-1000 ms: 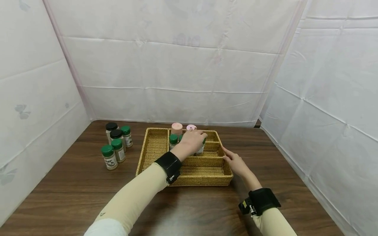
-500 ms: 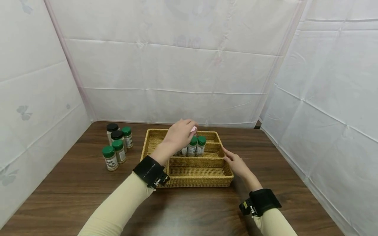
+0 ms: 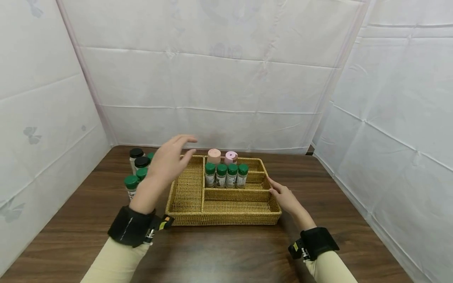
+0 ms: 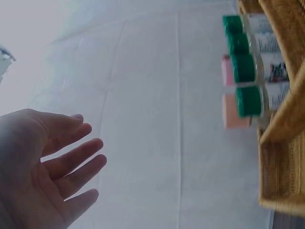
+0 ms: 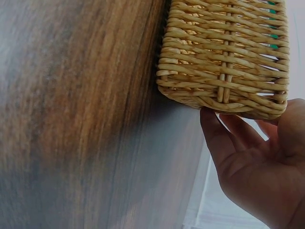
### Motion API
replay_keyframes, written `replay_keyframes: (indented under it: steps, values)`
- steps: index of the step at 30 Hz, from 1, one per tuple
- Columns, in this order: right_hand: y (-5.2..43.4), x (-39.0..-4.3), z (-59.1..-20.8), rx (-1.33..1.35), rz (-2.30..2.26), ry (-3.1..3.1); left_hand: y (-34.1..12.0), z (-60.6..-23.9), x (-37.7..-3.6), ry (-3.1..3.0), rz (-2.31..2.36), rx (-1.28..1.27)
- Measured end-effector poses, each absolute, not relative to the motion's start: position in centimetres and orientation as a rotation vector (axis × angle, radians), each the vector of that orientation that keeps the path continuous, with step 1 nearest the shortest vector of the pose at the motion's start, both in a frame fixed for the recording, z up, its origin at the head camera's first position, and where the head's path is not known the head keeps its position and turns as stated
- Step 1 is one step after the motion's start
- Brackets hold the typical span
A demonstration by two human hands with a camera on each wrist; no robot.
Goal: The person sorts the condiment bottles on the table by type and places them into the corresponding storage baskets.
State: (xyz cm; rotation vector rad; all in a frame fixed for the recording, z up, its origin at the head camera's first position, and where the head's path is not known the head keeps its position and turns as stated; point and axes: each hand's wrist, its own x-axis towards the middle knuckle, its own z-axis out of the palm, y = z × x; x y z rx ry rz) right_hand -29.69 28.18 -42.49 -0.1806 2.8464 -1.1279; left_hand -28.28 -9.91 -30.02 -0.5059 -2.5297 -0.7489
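My left hand [image 3: 166, 161] hovers above the left part of a wicker basket [image 3: 221, 218], holding nothing. In the left wrist view, the fingers of that left hand [image 4: 52, 167] are spread loosely. On the table at the right, my right hand [image 3: 286, 199] touches the basket's outer side. Seen from the right wrist, its fingertips [image 5: 212, 126] press against the woven wall. Several green-capped spice jars [image 3: 231, 176] stand in a row in the basket's middle compartment. Behind them, in the back compartment, are a peach-topped container [image 3: 214, 155] and a pink-topped roll-like one [image 3: 231, 157].
Left of the basket stand several more jars, with black lids [image 3: 136, 152] and green lids [image 3: 131, 181], partly covered by my left hand. A dark wooden table [image 3: 198, 255] lies beneath, with white sheeting [image 3: 212, 98] at its back and sides.
My left hand has left the jars in the basket and moved left, first over the back compartment, then to the basket's left side. The right hand stays at the basket's side.
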Motion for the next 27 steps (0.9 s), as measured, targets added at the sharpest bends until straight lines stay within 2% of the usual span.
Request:
replay_keyframes:
  steps: [12, 21, 27]
  values:
    - [29.0, -29.1, -41.9, -0.172, -1.157, 2.831, -17.4, -31.8, -26.6, -2.556, -0.728, -0.317]
    - [28.5, -29.5, -42.2, -0.167, -1.163, 2.833, -22.5, -36.1, -27.2, -2.834, -0.621, -0.200]
    - [28.0, -29.9, -42.7, -0.151, -1.212, 2.808, -23.8, -38.5, -27.8, -2.927, -0.613, -0.152]
